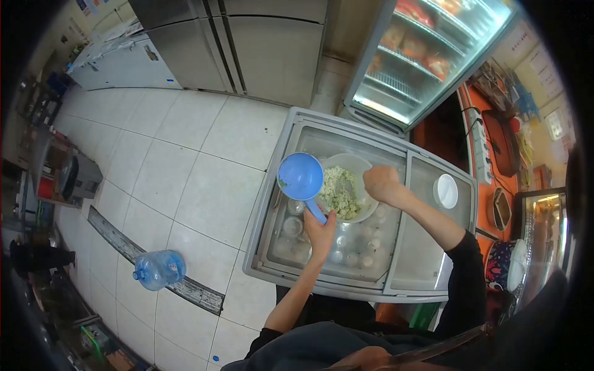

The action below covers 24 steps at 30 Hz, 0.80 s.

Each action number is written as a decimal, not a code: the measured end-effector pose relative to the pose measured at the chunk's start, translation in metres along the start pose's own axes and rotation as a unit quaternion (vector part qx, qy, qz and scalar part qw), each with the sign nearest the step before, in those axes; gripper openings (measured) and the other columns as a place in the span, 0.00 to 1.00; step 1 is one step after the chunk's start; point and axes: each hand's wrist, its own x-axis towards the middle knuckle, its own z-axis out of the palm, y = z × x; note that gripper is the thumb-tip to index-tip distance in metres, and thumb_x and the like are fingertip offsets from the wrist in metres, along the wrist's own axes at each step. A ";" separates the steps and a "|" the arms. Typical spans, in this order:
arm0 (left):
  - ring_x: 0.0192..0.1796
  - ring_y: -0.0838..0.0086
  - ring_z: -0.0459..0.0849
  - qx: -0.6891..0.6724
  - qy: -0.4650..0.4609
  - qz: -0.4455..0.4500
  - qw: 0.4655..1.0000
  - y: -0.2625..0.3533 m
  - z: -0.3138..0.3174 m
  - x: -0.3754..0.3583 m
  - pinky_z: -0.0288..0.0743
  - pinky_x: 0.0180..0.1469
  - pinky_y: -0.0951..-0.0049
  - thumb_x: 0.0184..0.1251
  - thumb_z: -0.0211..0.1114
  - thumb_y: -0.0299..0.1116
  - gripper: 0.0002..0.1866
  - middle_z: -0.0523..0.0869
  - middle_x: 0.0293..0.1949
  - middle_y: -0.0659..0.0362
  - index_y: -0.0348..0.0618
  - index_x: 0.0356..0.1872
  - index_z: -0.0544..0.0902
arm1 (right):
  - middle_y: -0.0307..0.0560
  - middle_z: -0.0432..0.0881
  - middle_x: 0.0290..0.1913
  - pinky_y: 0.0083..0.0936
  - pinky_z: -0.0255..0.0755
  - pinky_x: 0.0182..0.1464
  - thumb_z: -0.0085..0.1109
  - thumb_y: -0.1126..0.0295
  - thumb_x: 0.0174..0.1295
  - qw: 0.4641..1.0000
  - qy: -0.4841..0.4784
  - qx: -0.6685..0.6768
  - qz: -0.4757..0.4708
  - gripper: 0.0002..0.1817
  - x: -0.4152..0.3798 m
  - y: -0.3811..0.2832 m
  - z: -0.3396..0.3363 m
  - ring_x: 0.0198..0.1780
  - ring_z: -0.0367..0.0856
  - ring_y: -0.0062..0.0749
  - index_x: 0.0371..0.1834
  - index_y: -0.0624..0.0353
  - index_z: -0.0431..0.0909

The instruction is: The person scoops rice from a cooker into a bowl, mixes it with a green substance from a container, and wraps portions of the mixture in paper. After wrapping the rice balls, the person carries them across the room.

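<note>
Head view: looking down at a chest freezer's see-through top point(427, 247), where a pale bowl point(369, 210) of chopped green-and-white mixture point(339, 190) rests. The left hand point(320, 232) has its grip wrapped round the handle of a blue scoop point(301, 175), whose cup appears beside the bowl's left rim. The right hand point(382, 184) is at the right rim — its fingers' closure and any hold cannot be told. A scoop knock could spill mixture; an uneven push might slide the bowl — the top looks slick.
</note>
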 end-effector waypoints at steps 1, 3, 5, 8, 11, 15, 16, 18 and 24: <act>0.33 0.75 0.76 -0.002 -0.004 -0.008 1.000 -0.005 0.000 0.004 0.73 0.36 0.74 0.52 0.69 0.28 0.20 0.74 0.37 0.57 0.34 0.43 0.69 | 0.54 0.82 0.44 0.32 0.78 0.36 0.57 0.74 0.50 0.999 0.002 -0.032 0.013 0.09 -0.006 -0.003 -0.019 0.39 0.84 0.43 0.34 0.58 0.83; 0.33 0.76 0.74 -0.033 -0.036 -0.007 0.999 -0.011 -0.003 0.009 0.72 0.35 0.75 0.51 0.63 0.24 0.18 0.72 0.36 0.58 0.33 0.43 0.69 | 0.51 0.82 0.44 0.31 0.77 0.35 0.57 0.73 0.50 0.998 -0.003 -0.064 0.027 0.10 -0.001 -0.007 -0.015 0.39 0.85 0.40 0.36 0.57 0.83; 0.37 0.69 0.75 -0.020 -0.063 0.007 0.998 0.006 -0.014 0.018 0.71 0.41 0.70 0.50 0.62 0.25 0.20 0.74 0.38 0.55 0.33 0.45 0.69 | 0.48 0.82 0.38 0.29 0.77 0.32 0.58 0.72 0.50 0.980 0.139 -0.140 0.021 0.10 0.021 -0.023 0.032 0.35 0.85 0.36 0.35 0.55 0.83; 0.42 0.63 0.77 -0.013 -0.110 -0.007 0.994 0.009 -0.045 0.033 0.70 0.46 0.66 0.49 0.61 0.26 0.22 0.75 0.40 0.50 0.34 0.48 0.69 | 0.47 0.81 0.34 0.28 0.76 0.30 0.58 0.72 0.49 0.969 0.204 -0.085 -0.113 0.08 -0.005 -0.050 0.056 0.32 0.84 0.36 0.33 0.56 0.82; 0.44 0.63 0.77 -0.030 -0.158 -0.028 0.987 0.008 -0.080 0.034 0.70 0.48 0.66 0.49 0.60 0.25 0.22 0.76 0.40 0.49 0.33 0.48 0.69 | 0.50 0.80 0.34 0.28 0.75 0.28 0.58 0.72 0.48 0.979 0.155 -0.026 -0.128 0.07 -0.062 -0.062 0.045 0.29 0.83 0.36 0.32 0.57 0.81; 0.43 0.60 0.77 0.000 -0.247 -0.008 0.969 0.015 -0.112 0.019 0.70 0.47 0.64 0.50 0.60 0.25 0.20 0.76 0.40 0.48 0.33 0.46 0.70 | 0.51 0.80 0.34 0.28 0.74 0.28 0.58 0.72 0.47 0.994 0.100 0.010 0.048 0.08 -0.054 -0.077 0.040 0.28 0.83 0.36 0.31 0.57 0.82; 0.42 0.60 0.77 0.061 -0.279 0.005 0.958 0.018 -0.120 0.010 0.70 0.46 0.64 0.50 0.59 0.25 0.19 0.75 0.39 0.48 0.33 0.45 0.70 | 0.49 0.79 0.33 0.28 0.74 0.28 0.57 0.72 0.49 0.991 0.120 -0.052 -0.030 0.07 -0.047 -0.096 0.057 0.29 0.82 0.35 0.32 0.55 0.81; 0.42 0.59 0.76 0.047 -0.255 0.011 0.966 0.006 -0.128 0.000 0.69 0.46 0.63 0.51 0.59 0.25 0.18 0.75 0.39 0.48 0.33 0.45 0.69 | 0.47 0.78 0.32 0.28 0.74 0.28 0.56 0.71 0.51 0.979 0.140 -0.108 -0.103 0.07 -0.061 -0.120 0.072 0.31 0.82 0.34 0.33 0.52 0.81; 0.43 0.51 0.77 0.162 -0.242 0.027 0.956 0.026 -0.150 -0.035 0.69 0.45 0.56 0.58 0.61 0.28 0.19 0.74 0.39 0.46 0.33 0.48 0.67 | 0.44 0.77 0.33 0.27 0.74 0.31 0.57 0.69 0.51 0.997 0.069 -0.042 0.020 0.06 -0.127 -0.134 0.066 0.31 0.82 0.33 0.29 0.52 0.84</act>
